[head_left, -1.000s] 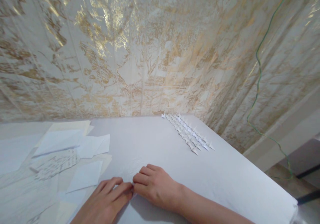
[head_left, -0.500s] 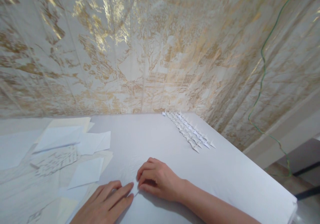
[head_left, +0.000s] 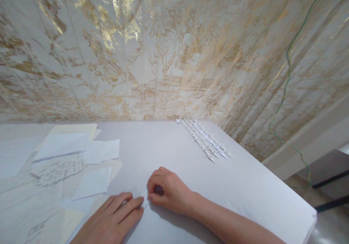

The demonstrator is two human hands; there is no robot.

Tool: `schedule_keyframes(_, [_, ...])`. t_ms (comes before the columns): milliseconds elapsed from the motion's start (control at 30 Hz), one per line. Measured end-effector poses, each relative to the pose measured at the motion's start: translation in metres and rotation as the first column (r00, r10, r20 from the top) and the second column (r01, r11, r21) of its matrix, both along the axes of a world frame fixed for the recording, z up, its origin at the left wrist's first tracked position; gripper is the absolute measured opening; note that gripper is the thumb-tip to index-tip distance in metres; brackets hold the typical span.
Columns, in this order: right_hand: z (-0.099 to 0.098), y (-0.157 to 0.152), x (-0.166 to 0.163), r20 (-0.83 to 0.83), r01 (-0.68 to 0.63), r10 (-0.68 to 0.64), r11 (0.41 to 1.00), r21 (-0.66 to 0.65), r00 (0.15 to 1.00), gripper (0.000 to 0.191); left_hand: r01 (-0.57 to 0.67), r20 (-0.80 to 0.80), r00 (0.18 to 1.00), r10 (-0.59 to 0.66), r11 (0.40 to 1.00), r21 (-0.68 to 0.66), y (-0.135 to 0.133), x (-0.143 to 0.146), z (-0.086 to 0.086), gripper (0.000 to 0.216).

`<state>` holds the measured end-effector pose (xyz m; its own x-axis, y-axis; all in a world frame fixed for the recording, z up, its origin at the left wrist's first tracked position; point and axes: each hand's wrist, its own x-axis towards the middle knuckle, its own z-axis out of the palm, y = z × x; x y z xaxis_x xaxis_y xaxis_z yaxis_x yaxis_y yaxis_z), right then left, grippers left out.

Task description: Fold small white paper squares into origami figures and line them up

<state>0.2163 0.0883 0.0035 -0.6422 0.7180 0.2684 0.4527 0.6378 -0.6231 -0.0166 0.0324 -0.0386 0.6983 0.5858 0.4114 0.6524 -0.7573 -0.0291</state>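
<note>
Left hand (head_left: 117,216): flat, fingers extended, on table (head_left: 245,186). Right hand (head_left: 169,191): curled, pinching small paper piece (head_left: 146,204). Folded paper shapes (head_left: 205,142): several rows done. Loose sheets (head_left: 94,182): unfolded, left.

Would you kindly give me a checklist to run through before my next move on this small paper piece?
1. Left hand flat on the white table: ok.
2. Right hand curled, fingertips pinching the small white paper piece: ok.
3. Paper piece's edges aligned: cannot tell, fingers hide it.
4. Rows of small folded white paper shapes lying apart from both hands: ok.
5. Loose white paper sheets beside the left hand: ok.
</note>
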Motion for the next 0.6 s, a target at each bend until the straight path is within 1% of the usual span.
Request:
schedule_keyframes(133, [0.004,0.001,-0.002,0.035,-0.01,0.01,1.0,0.009,0.999,0.026,0.03,0.003,1.0,-0.03,0.999,-0.021,0.0,0.0,0.001,0.07])
schedule_keyframes(233, [0.005,0.0,-0.003,0.046,-0.013,0.012,1.0,0.024,0.999,0.027,0.029,0.011,1.0,-0.028,0.999,-0.041,0.0,-0.001,0.0,0.069])
schedule_keyframes(367, [0.0,-0.002,-0.003,0.025,-0.01,0.01,0.999,0.034,1.0,0.027,0.03,-0.006,1.0,-0.03,1.0,0.001,-0.001,-0.001,0.0,0.076])
schedule_keyframes(500, [-0.002,-0.002,-0.003,-0.005,-0.013,0.014,1.0,0.027,1.0,0.027,0.0,-0.059,0.998,0.002,1.0,0.028,-0.005,0.003,0.008,0.079])
schedule_keyframes(600, [0.0,-0.003,-0.003,-0.019,-0.004,0.004,1.0,0.015,1.0,0.027,-0.028,-0.087,0.996,0.026,0.999,-0.017,-0.006,0.007,0.017,0.076])
